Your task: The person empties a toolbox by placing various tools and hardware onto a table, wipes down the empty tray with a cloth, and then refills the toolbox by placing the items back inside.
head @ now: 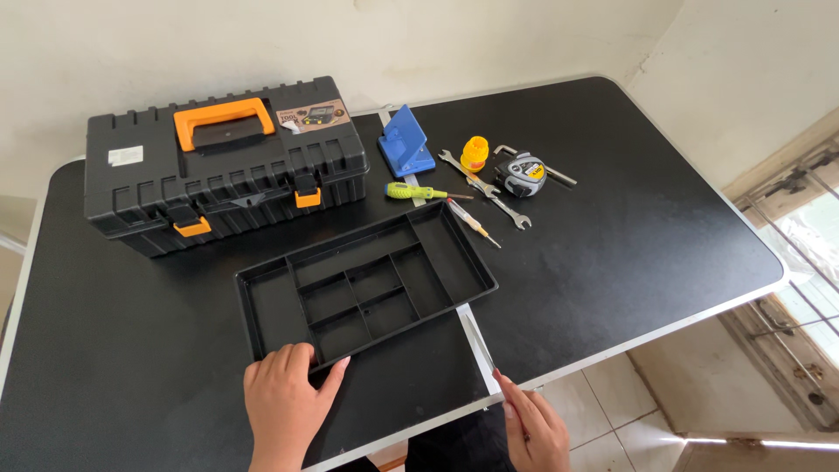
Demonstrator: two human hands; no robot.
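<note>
Upper left of the frame: a closed black toolbox (223, 166) with an orange handle and orange latches stands on the black table (629, 236). Lower left: the left hand (284, 404) rests on the near edge of the black compartment tray (365, 284), fingers over the rim and thumb beside it, lightly grasping the tray; the tray lies flat at centre frame, just in front of the toolbox, its compartments bare. Upper centre: a blue plastic case (405, 144) stands propped open; below it lie a green-handled screwdriver (418, 191) and a thin red-handled screwdriver (472, 222). To the right follow an open-ended spanner (486, 190), a small orange-and-yellow roll (474, 153), a tape measure (523, 173) and a hex key (549, 169) partly behind it. Lower right of centre: the right hand (535, 428) sits at the table's near edge, fingers loosely curled, grasping nothing visible
</note>
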